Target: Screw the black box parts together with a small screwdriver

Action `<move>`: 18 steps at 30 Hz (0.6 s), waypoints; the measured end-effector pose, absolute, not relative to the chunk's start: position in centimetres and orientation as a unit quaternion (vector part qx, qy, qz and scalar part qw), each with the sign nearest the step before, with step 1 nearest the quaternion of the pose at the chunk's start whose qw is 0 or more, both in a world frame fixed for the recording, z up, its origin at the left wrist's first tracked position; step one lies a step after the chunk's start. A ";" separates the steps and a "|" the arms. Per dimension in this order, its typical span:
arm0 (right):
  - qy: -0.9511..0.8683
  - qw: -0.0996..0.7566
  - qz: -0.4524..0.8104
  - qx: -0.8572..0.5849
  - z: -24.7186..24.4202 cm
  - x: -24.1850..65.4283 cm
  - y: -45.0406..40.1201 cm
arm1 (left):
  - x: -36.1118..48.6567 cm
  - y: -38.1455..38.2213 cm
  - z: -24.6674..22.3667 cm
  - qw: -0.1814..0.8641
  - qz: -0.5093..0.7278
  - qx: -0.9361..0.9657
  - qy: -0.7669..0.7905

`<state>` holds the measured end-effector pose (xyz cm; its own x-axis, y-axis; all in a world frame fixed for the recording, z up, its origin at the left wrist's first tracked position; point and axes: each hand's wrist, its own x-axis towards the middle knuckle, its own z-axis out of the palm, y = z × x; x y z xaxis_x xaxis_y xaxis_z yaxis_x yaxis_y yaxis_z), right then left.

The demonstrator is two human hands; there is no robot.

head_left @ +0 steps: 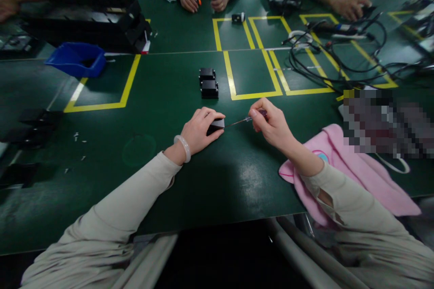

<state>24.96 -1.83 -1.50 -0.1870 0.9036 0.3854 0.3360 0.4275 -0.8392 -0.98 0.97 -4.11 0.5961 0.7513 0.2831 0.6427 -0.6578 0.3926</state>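
Observation:
My left hand (pixel 200 132) is wrapped round a small black block (pixel 217 123) on the green table, holding it down. Between the thumb and fingers of my right hand (pixel 267 121) is a screwdriver (pixel 247 119) with a dark handle. Its thin shaft points left, and the tip meets the right side of the block. Two similar black blocks (pixel 209 89) stand one behind the other just beyond my hands, with small metal bits at their sides.
A blue bin (pixel 81 59) and a long black rack (pixel 84 22) are at the back left. Small screws (pixel 76 135) lie left. Cables (pixel 325 67) coil at the right, near a pink cloth (pixel 359 162). Across the table are co-workers' hands (pixel 219 0).

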 end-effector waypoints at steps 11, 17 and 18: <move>-0.711 0.461 0.305 -0.436 -1.5 25.0 -1.8 | -1.0 1.0 -4.1 0.116 0.223 0.888 0.386; -0.711 0.460 0.301 -0.439 -1.5 25.0 -1.8 | -1.0 1.0 -4.1 0.118 0.225 0.887 0.385; -0.711 0.459 0.301 -0.439 -1.5 25.0 -1.8 | -1.0 1.0 -4.1 0.118 0.226 0.887 0.385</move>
